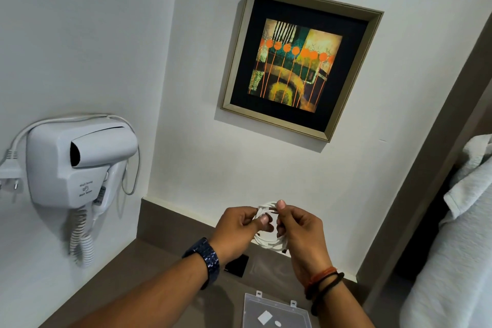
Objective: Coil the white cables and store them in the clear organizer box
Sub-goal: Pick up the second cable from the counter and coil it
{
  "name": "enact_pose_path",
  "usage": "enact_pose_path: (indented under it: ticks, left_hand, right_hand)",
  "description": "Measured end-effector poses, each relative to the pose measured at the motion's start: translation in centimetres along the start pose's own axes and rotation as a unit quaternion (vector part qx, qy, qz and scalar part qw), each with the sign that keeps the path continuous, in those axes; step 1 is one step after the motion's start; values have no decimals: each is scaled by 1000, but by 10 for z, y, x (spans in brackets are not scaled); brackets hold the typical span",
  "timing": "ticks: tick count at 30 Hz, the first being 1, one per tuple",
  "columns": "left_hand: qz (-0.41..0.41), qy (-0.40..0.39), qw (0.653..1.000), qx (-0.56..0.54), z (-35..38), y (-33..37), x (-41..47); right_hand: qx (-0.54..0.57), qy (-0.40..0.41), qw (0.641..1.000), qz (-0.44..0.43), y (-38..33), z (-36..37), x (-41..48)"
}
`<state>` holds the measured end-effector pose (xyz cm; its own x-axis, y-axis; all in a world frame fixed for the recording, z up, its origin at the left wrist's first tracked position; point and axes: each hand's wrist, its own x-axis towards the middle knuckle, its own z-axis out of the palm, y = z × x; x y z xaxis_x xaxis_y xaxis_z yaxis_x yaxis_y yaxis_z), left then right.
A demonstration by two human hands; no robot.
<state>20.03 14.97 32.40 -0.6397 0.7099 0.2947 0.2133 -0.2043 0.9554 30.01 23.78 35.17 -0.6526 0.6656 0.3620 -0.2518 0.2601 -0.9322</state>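
Observation:
A white cable (267, 242) is wound into a small coil held in the air above the grey-brown counter. My left hand (237, 231) pinches the coil's left side between thumb and fingers. My right hand (300, 231) grips its right side, thumb on top of the upper loops. The clear organizer box (277, 311) lies on the counter below my hands at the bottom edge, with two small white pieces inside it. Part of the box is cut off by the frame.
A white wall-mounted hair dryer (80, 165) with a curly cord hangs on the left wall. A framed picture (300, 61) hangs on the wall ahead. A small black square (237, 265) lies on the counter (149, 263). White towels (463, 221) hang at the right.

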Motion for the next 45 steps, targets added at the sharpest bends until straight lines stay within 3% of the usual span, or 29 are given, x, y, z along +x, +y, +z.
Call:
enact_pose_path:
  ticks: [7,16,18,22,30,36,45]
  left_hand:
    - [-65,-18,988,-141,-8,-7,0]
    - [-133,-25,943,-305,-6,-13,3]
    - [-129,-26,957,-257,-5,-12,3]
    - [-113,10,992,-55,-6,-7,5]
    - [-6,-7,979,205,-22,-15,9]
    - [-33,-78,969,232,-24,-34,3]
    - [-90,-67,965,237,6,-107,-18]
  right_hand:
    - [-105,24,994,-29,12,-4,5]
    - [-213,30,973,-84,20,-11,3]
    - [-244,25,964,-102,21,-11,2]
    - [-275,13,954,-117,26,-12,1]
    - [-262,-20,964,-49,37,-23,2]
    - [-258,-62,964,13,50,-31,-4]
    - [-421,-113,892,119,101,-47,-14]
